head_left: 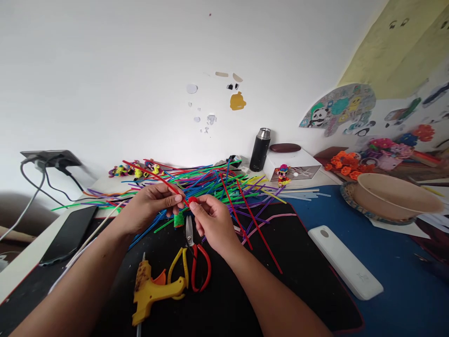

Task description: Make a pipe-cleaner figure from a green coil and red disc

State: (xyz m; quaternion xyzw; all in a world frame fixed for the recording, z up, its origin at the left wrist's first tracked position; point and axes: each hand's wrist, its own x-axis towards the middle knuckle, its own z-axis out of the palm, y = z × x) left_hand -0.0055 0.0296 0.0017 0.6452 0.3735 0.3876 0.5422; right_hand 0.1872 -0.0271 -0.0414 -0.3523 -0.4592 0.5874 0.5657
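A red pipe cleaner [152,176] runs from the upper left down into my fingers. My left hand [154,205] pinches it near its lower part. Close beside it, my right hand [213,220] grips the coiled red end [192,200] between thumb and fingers. Just below the hands lies a small green fuzzy piece [178,220]. Scissors with red handles [200,267] rest on the black mat, blades pointing away from me. To their left are yellow-handled pliers [178,269], partly covered by a yellow glue gun [150,290].
Many coloured pipe cleaners [206,187] are heaped behind my hands. A black phone [70,234] lies at left, a white power bank [345,262] at right. A black thermos [260,150], a white box [294,164] and a beige bowl [389,199] stand farther back.
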